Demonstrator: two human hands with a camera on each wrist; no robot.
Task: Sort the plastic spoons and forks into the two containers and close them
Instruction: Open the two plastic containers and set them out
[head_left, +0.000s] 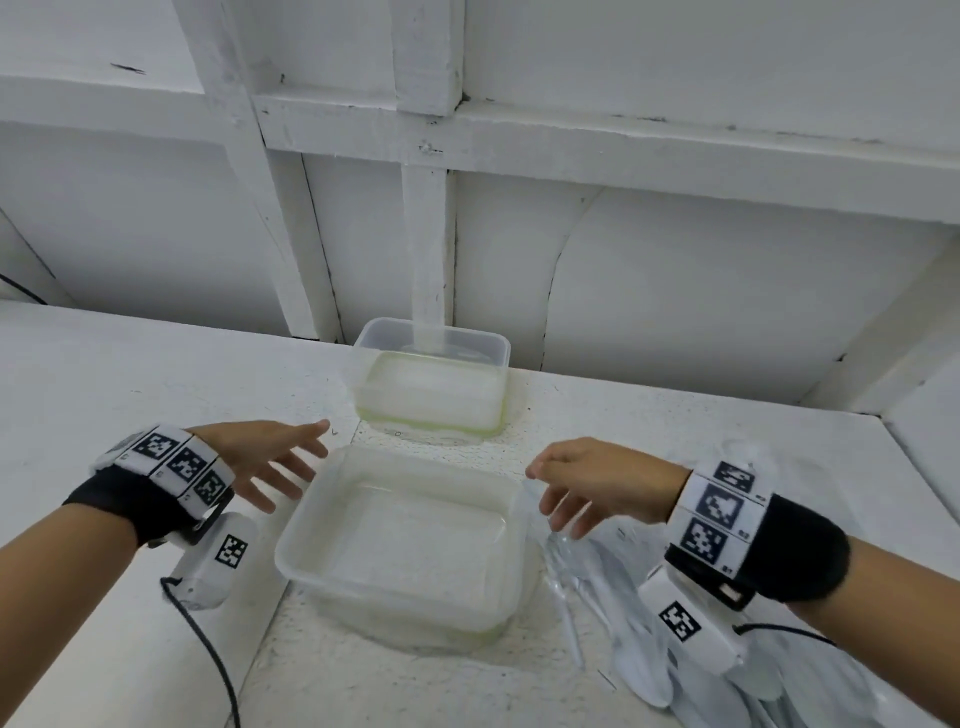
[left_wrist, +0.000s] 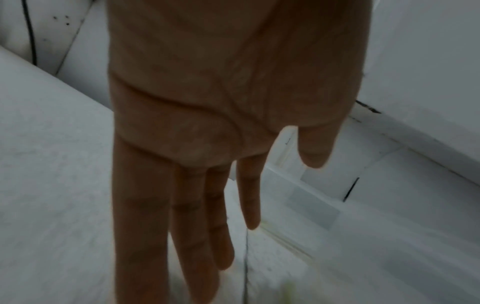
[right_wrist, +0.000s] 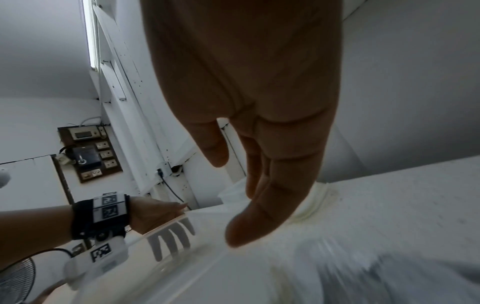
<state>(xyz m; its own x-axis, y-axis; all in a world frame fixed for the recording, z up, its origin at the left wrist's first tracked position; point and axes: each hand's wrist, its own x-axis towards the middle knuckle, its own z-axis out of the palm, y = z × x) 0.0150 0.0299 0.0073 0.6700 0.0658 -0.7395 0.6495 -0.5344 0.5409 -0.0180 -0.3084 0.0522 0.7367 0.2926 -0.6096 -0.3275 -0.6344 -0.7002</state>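
An open, empty clear container (head_left: 304, 551) stands near me on the white table. A second open clear container (head_left: 493, 358) stands behind it by the wall. A heap of white and clear plastic spoons and forks (head_left: 636, 654) lies to the right of the near container, blurred in the right wrist view (right_wrist: 389, 277). My left hand (head_left: 298, 462) hovers just left of the near container with straight, spread fingers (left_wrist: 140, 226) and holds nothing. Over that container's right rim, above the heap's far end, my right hand (head_left: 550, 499) has loose fingers (right_wrist: 259, 222) and is empty.
A white panelled wall with wooden battens (head_left: 426, 249) rises right behind the far container. A black cable (head_left: 208, 649) trails from my left wrist camera across the table. In the right wrist view a switch panel (right_wrist: 91, 152) is on the far wall and a fan (right_wrist: 15, 281) stands low at the left.
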